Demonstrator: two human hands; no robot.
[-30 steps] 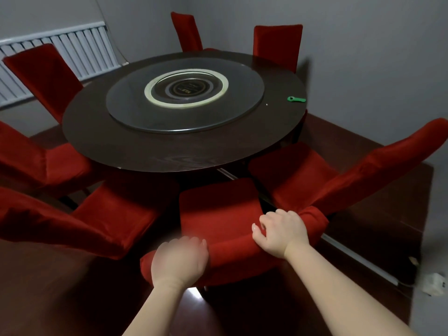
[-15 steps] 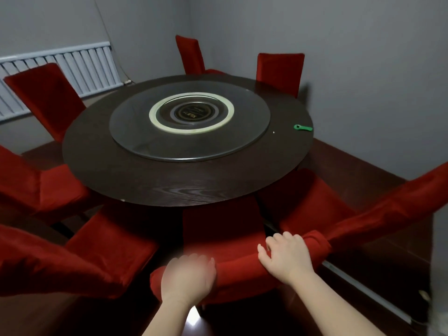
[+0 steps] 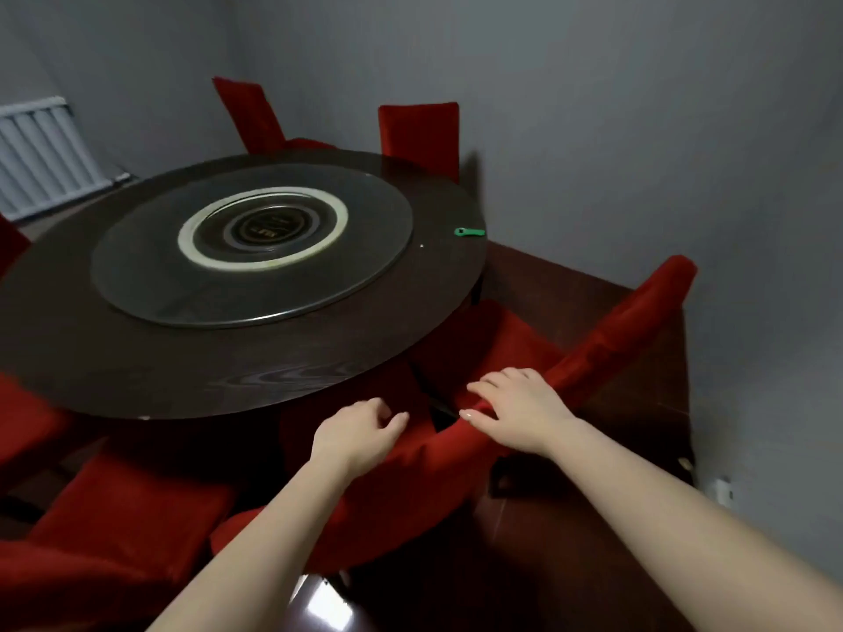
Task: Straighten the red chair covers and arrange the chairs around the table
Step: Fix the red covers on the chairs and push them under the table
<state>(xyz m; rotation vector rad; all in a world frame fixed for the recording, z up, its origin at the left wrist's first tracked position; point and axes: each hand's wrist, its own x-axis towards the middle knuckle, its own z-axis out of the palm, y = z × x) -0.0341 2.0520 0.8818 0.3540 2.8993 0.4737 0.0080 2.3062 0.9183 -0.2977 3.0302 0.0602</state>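
Resting across the top edge of the nearest chair (image 3: 387,517), the right hand (image 3: 515,412) has a wide grip. Its fingers lie nearly straight over the red cover (image 3: 438,453), the thumb lies along the near face, and nothing is pinched that I can make out. The left hand (image 3: 356,431) hovers just beside it toward 9 o'clock, over the same chair back, its grip loose, fingers lightly curled and holding nothing.

That chair stands at about 5 o'clock of the round table (image 3: 228,371), facing the centre, its seat lost in shadow beneath the rim. The long axis of its back rail runs from 8 o'clock up to 2 o'clock across my view, right end higher. At that end, under the hand, it meets the corner of the neighbouring chair (image 3: 629,321) at 4 o'clock, whose back leans away toward 2 o'clock; whether the two touch I cannot tell.

A left-hand chair (image 3: 127,508) sits close at 7 o'clock, with a narrow dark gap between. Behind the nearest chair, at 6 o'clock, dark wooden floor (image 3: 570,563) lies open. A grey wall (image 3: 638,130) stands near beyond the 4 o'clock chair. A far-left chair (image 3: 246,111) stands at 12 o'clock and a far-right chair (image 3: 419,130) at 1 o'clock. A small green object (image 3: 469,232) lies by the table's rim at 3 o'clock, outside the glass turntable (image 3: 365,248).
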